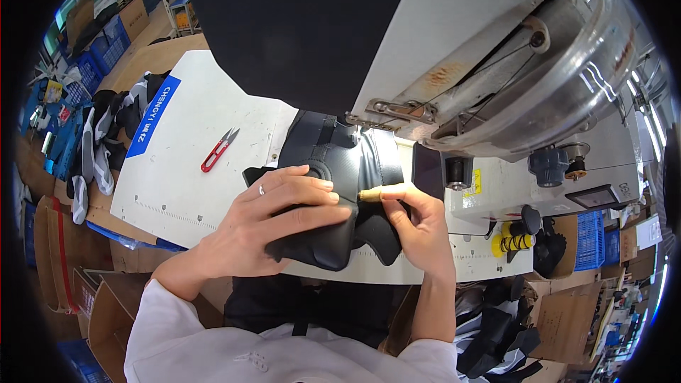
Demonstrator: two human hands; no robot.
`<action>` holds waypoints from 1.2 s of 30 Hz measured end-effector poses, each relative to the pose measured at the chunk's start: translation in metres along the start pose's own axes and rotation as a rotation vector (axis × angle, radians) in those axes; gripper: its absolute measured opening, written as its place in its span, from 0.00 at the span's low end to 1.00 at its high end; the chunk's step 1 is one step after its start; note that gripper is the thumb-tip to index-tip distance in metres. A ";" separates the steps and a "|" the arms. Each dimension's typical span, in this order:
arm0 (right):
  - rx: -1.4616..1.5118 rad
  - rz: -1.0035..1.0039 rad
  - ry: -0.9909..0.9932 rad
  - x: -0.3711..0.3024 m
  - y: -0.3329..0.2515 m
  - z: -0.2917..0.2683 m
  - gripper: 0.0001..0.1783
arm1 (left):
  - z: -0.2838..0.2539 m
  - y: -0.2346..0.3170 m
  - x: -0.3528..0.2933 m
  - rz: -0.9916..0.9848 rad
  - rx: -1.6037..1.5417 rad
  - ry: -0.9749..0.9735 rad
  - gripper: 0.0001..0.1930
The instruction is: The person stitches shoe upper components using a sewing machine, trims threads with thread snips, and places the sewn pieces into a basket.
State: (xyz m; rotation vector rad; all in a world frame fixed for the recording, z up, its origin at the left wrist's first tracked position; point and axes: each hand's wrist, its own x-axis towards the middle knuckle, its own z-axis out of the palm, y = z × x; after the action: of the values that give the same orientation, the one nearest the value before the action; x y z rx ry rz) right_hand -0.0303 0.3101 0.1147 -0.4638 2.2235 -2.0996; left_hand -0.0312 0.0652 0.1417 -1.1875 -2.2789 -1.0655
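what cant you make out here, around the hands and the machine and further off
- Underside of the black piece: head view, hidden by its upper side.
- Its part beneath the left hand: head view, covered by that hand.
- Some fingers of the right hand: head view, behind its thumb and palm.
- Top of the machine: head view, cut off by the upper edge.

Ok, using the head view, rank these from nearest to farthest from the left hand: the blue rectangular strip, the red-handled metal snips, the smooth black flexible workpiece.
1. Smooth black flexible workpiece: directly under the left hand, touching.
2. Red-handled metal snips: up and left, on the white tabletop.
3. Blue rectangular strip: farther left, along the tabletop's edge.
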 end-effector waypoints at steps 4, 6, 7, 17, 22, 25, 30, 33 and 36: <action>-0.340 -0.173 0.037 -0.004 -0.006 0.003 0.22 | 0.007 -0.003 -0.006 -0.031 -0.214 0.150 0.19; -0.402 -0.346 0.050 -0.005 -0.001 0.006 0.26 | 0.011 -0.004 -0.006 -0.028 -0.292 0.241 0.19; -0.400 -0.347 0.055 -0.005 -0.001 0.007 0.26 | 0.010 -0.004 -0.006 -0.026 -0.291 0.236 0.19; -0.664 -0.360 -0.065 0.001 -0.016 -0.009 0.28 | 0.009 -0.005 -0.003 0.072 -0.257 0.084 0.21; -0.669 -0.361 -0.069 0.007 -0.016 -0.009 0.27 | 0.011 -0.012 -0.002 0.122 -0.209 0.062 0.21; -0.642 -0.384 -0.057 0.016 -0.019 -0.004 0.26 | 0.005 -0.014 0.002 0.091 -0.186 0.066 0.22; -0.623 -0.241 -0.085 0.022 -0.019 -0.011 0.21 | 0.008 -0.022 0.004 0.064 -0.191 0.082 0.27; -0.646 -0.420 0.058 0.028 -0.013 -0.007 0.19 | 0.010 -0.027 0.006 0.068 -0.204 0.099 0.28; -0.482 -0.282 0.185 0.029 0.003 -0.015 0.05 | 0.011 -0.032 0.006 0.050 -0.180 0.122 0.24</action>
State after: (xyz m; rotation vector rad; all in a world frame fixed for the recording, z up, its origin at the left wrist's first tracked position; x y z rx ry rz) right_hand -0.0624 0.3178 0.1175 -0.6634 2.9402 -1.7558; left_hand -0.0608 0.0651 0.1238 -1.2047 -2.0867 -1.3093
